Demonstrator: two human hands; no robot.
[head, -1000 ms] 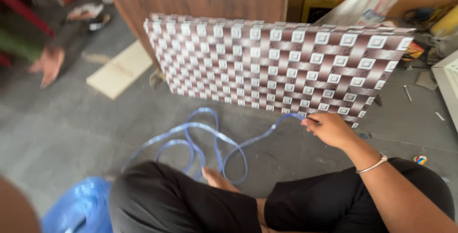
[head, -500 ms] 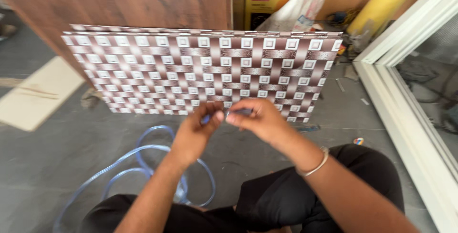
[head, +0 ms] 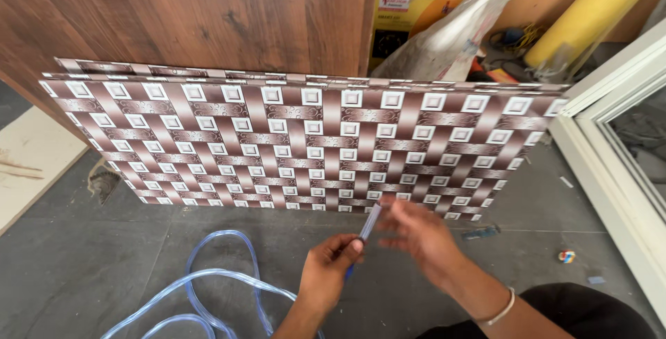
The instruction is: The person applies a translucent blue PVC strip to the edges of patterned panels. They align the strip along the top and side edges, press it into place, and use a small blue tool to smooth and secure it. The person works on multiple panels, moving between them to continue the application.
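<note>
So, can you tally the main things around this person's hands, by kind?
Hands: 2, left hand and right hand
Clear blue tubing: 1, its end in the left hand
Brown-and-white patterned panels: at least 2, stacked against the wooden board
Yellow roll: 1
Total: at least 7

Left hand [head: 329, 269] comes up from the near edge, forearm angled toward the far right, fingers curled into a loose fist, thumb pressed on top, pinching something thin. Right hand [head: 416, 235] sits just right of it, forearm running in from the near right corner, wrist bent, fingers spread and pointing left, motion-blurred. The blur hides whether the right fingertips touch anything. The two hands are close together, not touching.
</note>
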